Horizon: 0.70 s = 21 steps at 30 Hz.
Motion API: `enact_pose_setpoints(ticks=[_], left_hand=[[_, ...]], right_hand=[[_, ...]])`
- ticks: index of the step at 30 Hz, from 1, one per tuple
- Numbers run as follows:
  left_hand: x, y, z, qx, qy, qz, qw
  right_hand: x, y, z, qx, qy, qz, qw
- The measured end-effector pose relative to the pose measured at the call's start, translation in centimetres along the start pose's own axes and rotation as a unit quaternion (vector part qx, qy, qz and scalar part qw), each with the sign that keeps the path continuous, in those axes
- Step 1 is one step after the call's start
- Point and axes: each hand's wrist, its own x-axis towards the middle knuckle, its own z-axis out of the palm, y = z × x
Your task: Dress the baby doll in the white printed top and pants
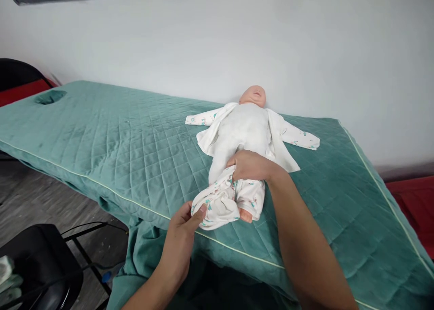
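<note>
A baby doll lies on its back on a green quilted massage table, head toward the wall. Its white printed jacket is spread open on both sides. White printed trousers are bunched around its legs, with one bare foot showing. My right hand is closed on the waistband of the trousers at the doll's hips. My left hand pinches the trouser leg end near the table's front edge.
A white wall runs behind the table. The table has a face hole at its far left end. A black stool with some cloth on it stands at lower left. Red furniture shows at the right.
</note>
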Motion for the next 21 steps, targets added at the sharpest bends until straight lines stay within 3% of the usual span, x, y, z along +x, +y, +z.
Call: enact_pose_setpoints(ticks=[9,15,21], left_hand=[[1.2,1.1,-0.4,0.092,-0.016,0.028,0.995],[1.8,2.3,-0.5,0.011,-0.152,-0.03,0.988],[4.0,2.2,-0.8,0.007,-0.211,0.002,0.977]], right_hand=[[-0.1,0.3,-0.1,0.041,-0.015,-0.014,0.999],[-0.5,0.5,-0.5,0.095,-0.025,-0.032,0.995],[-0.6,0.8,-0.6,0.106,-0.025,-0.018,0.994]])
